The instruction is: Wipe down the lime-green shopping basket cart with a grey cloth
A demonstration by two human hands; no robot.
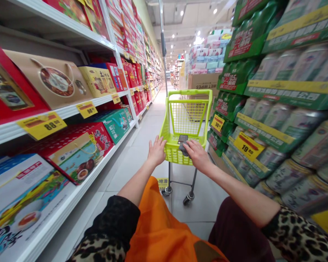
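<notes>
The lime-green plastic shopping cart [187,118] stands directly ahead of the person, its near rim under both hands. The left hand [157,151] lies on the rim with its fingers spread, and the right hand [198,155] lies a little further right, its fingers draped over the rim; the hands are apart, and I cannot tell whether either closes fully around the plastic. Just past the right fingers, a black phone [182,139] sits in the basket, and a grey soft item [183,149] lies against the right hand. Below the grip, the cart's metal frame runs down to small castor wheels [166,191] on the tile floor [131,167], with a yellow floor sign [162,183] by the left wheel, partly hidden behind an orange cloth [161,222] on the person's lap. To the left of the grip, white shelves [71,112] hold boxed gift sets and yellow price tags, while to the right, stacked green-and-white drink can cases [289,109] rise close beside the cart. Beyond the grip, a metal pole [163,47] and a WET WIPES carton [203,82] stand in the aisle
</notes>
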